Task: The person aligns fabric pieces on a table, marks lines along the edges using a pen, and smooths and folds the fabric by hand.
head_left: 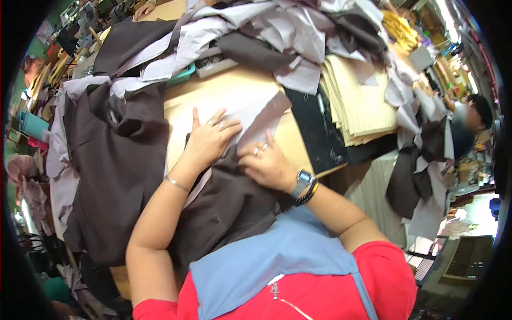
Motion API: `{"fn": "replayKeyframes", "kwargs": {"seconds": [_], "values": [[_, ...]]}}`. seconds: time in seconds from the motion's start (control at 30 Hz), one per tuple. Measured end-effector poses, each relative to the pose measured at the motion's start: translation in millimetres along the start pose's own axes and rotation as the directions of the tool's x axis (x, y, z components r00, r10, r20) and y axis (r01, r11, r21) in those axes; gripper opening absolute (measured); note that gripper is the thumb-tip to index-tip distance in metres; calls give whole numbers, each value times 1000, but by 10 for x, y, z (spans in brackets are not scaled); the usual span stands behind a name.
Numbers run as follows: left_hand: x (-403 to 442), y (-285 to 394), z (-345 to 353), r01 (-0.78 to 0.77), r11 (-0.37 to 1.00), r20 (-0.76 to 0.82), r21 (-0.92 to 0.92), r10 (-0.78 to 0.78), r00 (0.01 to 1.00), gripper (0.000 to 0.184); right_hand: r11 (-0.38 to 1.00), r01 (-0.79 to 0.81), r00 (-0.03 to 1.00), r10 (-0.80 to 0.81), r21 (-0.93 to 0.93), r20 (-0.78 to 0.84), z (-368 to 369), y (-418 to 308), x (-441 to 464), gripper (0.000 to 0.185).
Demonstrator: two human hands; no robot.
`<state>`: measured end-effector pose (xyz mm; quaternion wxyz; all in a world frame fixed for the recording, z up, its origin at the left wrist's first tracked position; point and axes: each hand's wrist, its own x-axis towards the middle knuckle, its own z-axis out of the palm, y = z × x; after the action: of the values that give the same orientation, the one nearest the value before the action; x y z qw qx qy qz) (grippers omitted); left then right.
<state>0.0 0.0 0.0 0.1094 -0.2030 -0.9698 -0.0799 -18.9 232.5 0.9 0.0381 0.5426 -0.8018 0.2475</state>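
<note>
My left hand [212, 137] lies with its fingers spread, partly over a pale lilac cloth [261, 114] on the wooden tabletop [218, 88]. Just right of it, my right hand [269, 166] has its fingers curled at the upper edge of a dark brown fabric piece [229, 200], where it meets the lilac cloth. Those fingertips are slightly blurred and partly hidden in the fabric. The brown piece drapes down over the near table edge towards my lap. A strip of lilac shows beneath its left side.
More dark brown fabric [114, 170] hangs at the left. Lilac and brown pieces [266, 26] are heaped along the back. Folded cream cloth [357, 101] lies on a black surface [306, 128] at the right. Another person [469, 122] is at the far right.
</note>
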Motion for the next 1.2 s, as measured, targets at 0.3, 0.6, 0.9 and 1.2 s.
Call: {"fn": "replayKeyframes", "kwargs": {"seconds": [0.3,0.6,0.9,1.2], "values": [[-191,206,-142,320,941,-3,-111,-322,947,74,932,-52,990,1,358,140,-225,-8,121,54],[-378,294,-270,475,878,44,-53,-474,880,101,982,-138,966,162,-126,203,-379,106,79,72],[-393,263,-251,484,873,92,-67,-478,874,109,684,-568,819,522,-458,-237,-960,1207,-317,35],[-412,244,-84,449,889,-24,-88,-453,891,95,645,-678,666,742,352,-77,-913,1362,-407,42]]}}
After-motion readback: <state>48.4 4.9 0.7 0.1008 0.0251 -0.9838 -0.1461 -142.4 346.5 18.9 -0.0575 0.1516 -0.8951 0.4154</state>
